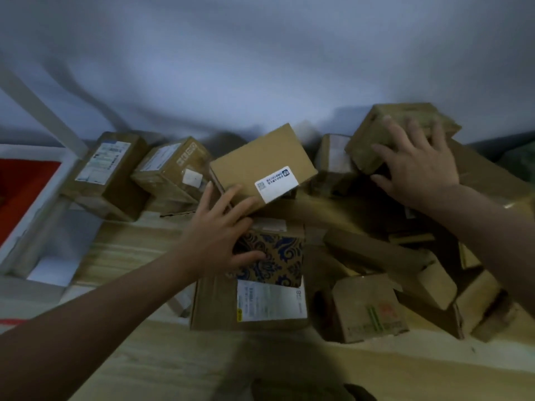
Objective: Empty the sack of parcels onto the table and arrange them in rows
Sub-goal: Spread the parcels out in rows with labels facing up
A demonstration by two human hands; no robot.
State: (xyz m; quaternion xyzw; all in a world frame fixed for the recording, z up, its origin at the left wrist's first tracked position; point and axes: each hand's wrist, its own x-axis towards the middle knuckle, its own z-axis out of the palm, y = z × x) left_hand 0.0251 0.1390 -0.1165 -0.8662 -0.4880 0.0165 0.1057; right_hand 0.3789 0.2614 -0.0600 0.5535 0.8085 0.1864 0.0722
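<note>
Parcels, brown cardboard boxes of mixed sizes, lie jumbled on the pale wood-grain tabletop (121,250), most of them piled toward the right. The left hand (220,235) reaches into the middle of the heap; its grip is spread, the fingers lying against the near edge of a flat brown box with a white printed label (260,166) that sits tilted above the others, while the thumb rests on a small box patterned in blue and dark scrollwork (278,256). That patterned box lies on a wide flat carton with a large white shipping label (214,308). The right hand (417,166) is laid over a blurred brown box (373,131) at the back of the pile, fingers spread across its top and curling over its edges. Two taped boxes with labels (110,166) stand side by side at the back left, near a white frame post (43,111) and a red panel (23,192). A grey-white wall (260,53) rises behind
</note>
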